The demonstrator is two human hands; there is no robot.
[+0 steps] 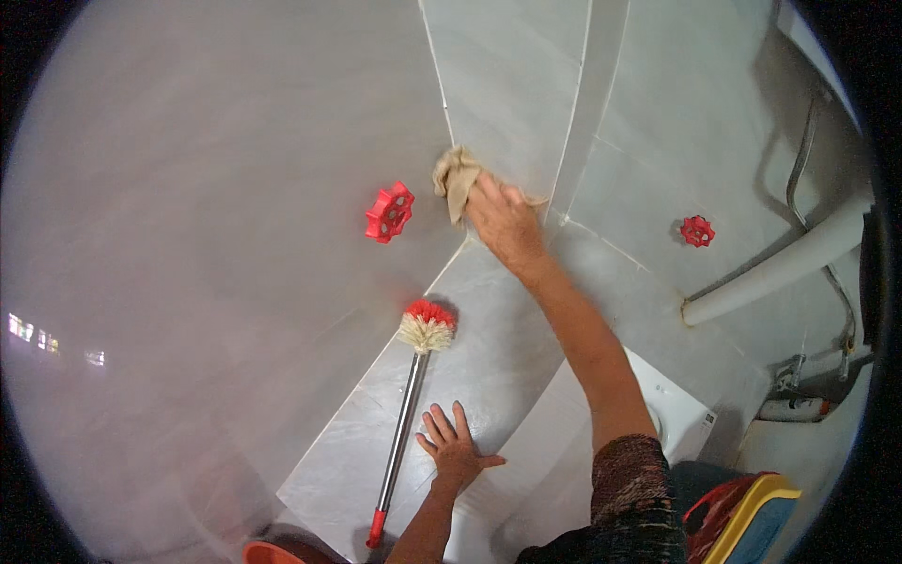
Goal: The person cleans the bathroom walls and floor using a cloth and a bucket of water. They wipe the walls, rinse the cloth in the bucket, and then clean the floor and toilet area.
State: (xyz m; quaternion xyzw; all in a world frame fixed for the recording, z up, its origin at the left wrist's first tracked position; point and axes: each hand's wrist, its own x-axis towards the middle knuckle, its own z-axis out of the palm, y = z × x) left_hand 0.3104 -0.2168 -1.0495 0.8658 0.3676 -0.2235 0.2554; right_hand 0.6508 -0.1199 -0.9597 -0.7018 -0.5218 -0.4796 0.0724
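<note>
My right hand [505, 223] presses a beige cloth [458, 177] against the grey tiled wall at the corner, its fingers closed over the fabric. Part of the cloth is hidden under the hand. With fingers spread, my left hand [456, 451] rests on the grey tiled ledge [498, 320]. Just left of it, a toilet brush [409, 404] with a red and cream bristle head and a metal handle lies along the ledge, touching no hand. A red valve wheel [389, 212] sticks out of the wall left of the cloth.
On the right wall are a second red valve wheel [697, 231], a white pipe [780, 265] and a flexible hose [803, 160]. A white toilet tank [662, 399] stands below my right arm. An orange bucket rim [268, 553] and a yellow-edged container [763, 498] show at the bottom.
</note>
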